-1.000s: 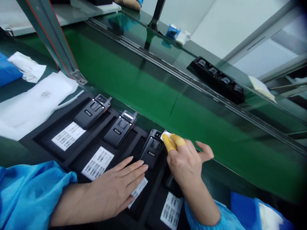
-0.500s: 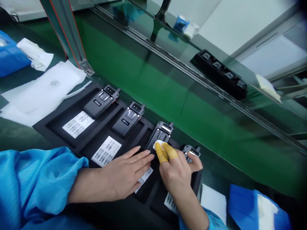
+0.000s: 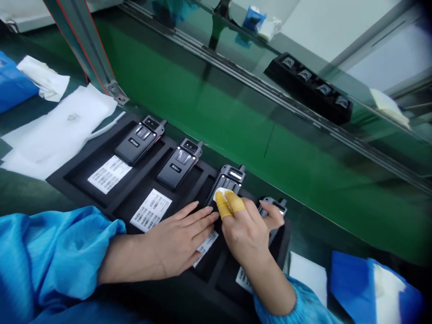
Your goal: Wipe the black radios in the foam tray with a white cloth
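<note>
A black tray [image 3: 86,162] holds several black handheld radios in slots, each with a white barcode label below it. My right hand [image 3: 248,227], with yellow finger cots on two fingers, pinches a small white wipe [image 3: 220,195] against the third radio [image 3: 228,180]. My left hand [image 3: 177,238] lies flat with fingers stretched out on the tray beside that radio, over its barcode label [image 3: 206,244]. The first radio [image 3: 138,140] and second radio [image 3: 178,163] lie untouched to the left. A fourth radio [image 3: 274,206] peeks out behind my right hand.
A green conveyor belt [image 3: 236,121] runs past the tray's far edge. Another black tray [image 3: 308,92] with radios sits beyond the rails. White cloths [image 3: 60,130] lie at left beside a metal post [image 3: 86,49]. A blue item [image 3: 371,283] and white paper lie at lower right.
My right hand drew the wipe from the third radio's top down onto its body. The fourth radio came into view. My left hand stayed flat on the tray.
</note>
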Motion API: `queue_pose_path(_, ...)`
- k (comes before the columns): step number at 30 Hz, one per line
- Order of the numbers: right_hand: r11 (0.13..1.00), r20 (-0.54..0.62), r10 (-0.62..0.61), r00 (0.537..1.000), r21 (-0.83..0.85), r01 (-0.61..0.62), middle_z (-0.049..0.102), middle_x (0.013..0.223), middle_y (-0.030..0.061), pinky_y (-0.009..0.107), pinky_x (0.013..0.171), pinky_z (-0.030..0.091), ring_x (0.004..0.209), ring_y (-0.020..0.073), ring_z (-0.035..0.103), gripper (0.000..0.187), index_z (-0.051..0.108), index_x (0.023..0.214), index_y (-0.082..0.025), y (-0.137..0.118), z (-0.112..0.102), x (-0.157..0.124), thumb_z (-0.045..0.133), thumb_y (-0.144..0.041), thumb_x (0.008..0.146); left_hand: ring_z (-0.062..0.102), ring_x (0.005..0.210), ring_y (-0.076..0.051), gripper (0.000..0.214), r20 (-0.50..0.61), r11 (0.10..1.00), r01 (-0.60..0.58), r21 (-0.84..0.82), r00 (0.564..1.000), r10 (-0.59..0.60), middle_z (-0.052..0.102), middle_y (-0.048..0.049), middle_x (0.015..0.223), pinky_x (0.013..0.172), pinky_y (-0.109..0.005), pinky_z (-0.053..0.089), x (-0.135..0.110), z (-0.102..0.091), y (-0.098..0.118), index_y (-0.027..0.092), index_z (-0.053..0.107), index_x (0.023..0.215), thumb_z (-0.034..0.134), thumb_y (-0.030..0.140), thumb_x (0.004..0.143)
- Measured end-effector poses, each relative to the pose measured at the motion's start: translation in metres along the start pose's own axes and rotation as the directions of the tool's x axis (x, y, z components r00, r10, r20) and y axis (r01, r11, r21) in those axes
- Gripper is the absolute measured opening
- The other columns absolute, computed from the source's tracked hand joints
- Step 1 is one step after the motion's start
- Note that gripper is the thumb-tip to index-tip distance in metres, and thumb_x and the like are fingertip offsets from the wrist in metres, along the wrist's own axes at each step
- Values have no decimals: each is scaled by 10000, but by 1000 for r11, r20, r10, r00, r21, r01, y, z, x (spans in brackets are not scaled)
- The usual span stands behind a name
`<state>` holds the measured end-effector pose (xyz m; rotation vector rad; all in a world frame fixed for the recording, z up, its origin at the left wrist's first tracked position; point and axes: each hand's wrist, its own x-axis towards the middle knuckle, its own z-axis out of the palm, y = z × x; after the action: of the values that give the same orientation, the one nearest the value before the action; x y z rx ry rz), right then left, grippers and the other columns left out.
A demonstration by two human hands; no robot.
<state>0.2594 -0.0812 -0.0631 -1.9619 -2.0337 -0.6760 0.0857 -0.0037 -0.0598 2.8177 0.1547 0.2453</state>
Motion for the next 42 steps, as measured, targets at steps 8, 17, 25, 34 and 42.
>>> queue_pose_path(8, 996, -13, 83, 996, 45, -83, 655, 915, -16, 401, 938, 197, 896, 153, 544, 280, 633, 940, -271, 7, -3, -17, 476, -73, 819, 306, 1358, -246, 462, 13, 999, -22, 32, 1000, 22, 407, -115, 1427, 1150, -416, 149, 0, 0, 0, 75, 475, 1302, 436, 336, 923)
queue_pose_path(17, 991, -32, 128, 991, -31, -129, 636, 838, -40, 383, 949, 209, 848, 111, 533, 251, 582, 752, -233, 7, -2, -30, 446, -30, 808, 278, 1371, -249, 482, 45, 999, -27, 23, 999, 26, 360, -117, 1456, 1148, -430, 161, -2, 0, -2, 73, 441, 1332, 433, 321, 919)
queue_pose_path(25, 965, -133, 204, 970, -139, -222, 623, 793, -4, 374, 885, 280, 721, 108, 510, 209, 522, 601, -188, 13, -21, -37, 480, -11, 704, 343, 1326, -255, 414, -20, 999, -37, 10, 999, 37, 457, -124, 1383, 1132, -445, 182, -6, -8, 2, 95, 492, 1272, 491, 286, 905)
queue_pose_path(34, 953, -111, 260, 959, -131, -274, 579, 746, -6, 382, 857, 296, 714, 117, 499, 209, 450, 514, -178, 12, -34, -46, 469, 6, 610, 519, 995, -247, 175, 58, 988, -152, 30, 987, 150, 587, -55, 876, 853, -377, 383, -50, -27, -5, 140, 606, 905, 661, 282, 818)
queue_pose_path(42, 982, -186, 154, 971, -80, -171, 585, 769, -4, 356, 806, 308, 663, 113, 466, 204, 580, 685, -204, 0, -39, -5, 485, -27, 651, 510, 729, -181, 119, -7, 977, -192, 95, 981, 193, 540, -50, 747, 748, -343, 425, -49, -13, 19, 105, 605, 829, 491, 100, 860)
